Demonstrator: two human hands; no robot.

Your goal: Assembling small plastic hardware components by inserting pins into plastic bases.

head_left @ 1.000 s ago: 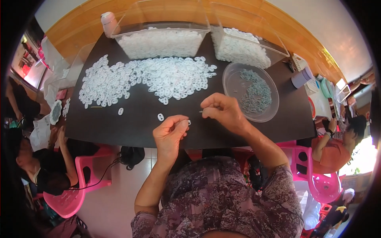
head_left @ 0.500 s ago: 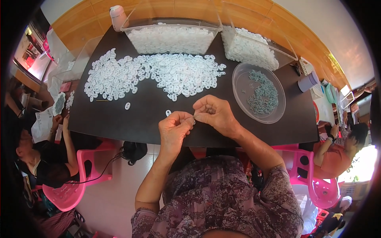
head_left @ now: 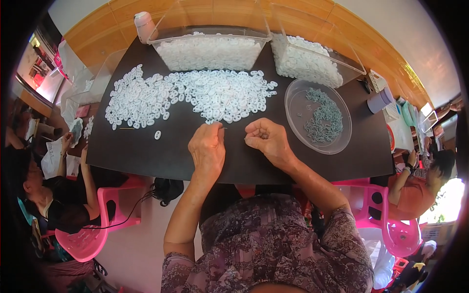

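Note:
On the dark table, small white oval plastic pieces with two holes lie in two joined heaps, a left heap and a right heap. My left hand is at the near edge of the right heap, its fingers closed and bent; a thin sliver shows beside the fingertips, too small to name. To its right, apart from it, my right hand hovers with thumb and fingers pinched. What sits in the pinch is hidden. A round clear dish of small grey-green parts stands right of that hand.
Two clear bins, a left bin and a right bin, hold more white pieces at the back. A single loose white piece lies near the left heap. A pale bottle and a purple cup stand behind. People sit on both sides.
My hands have parted. The left one has moved forward to the heap's edge, over where a loose white piece lay; the right one has shifted slightly right.

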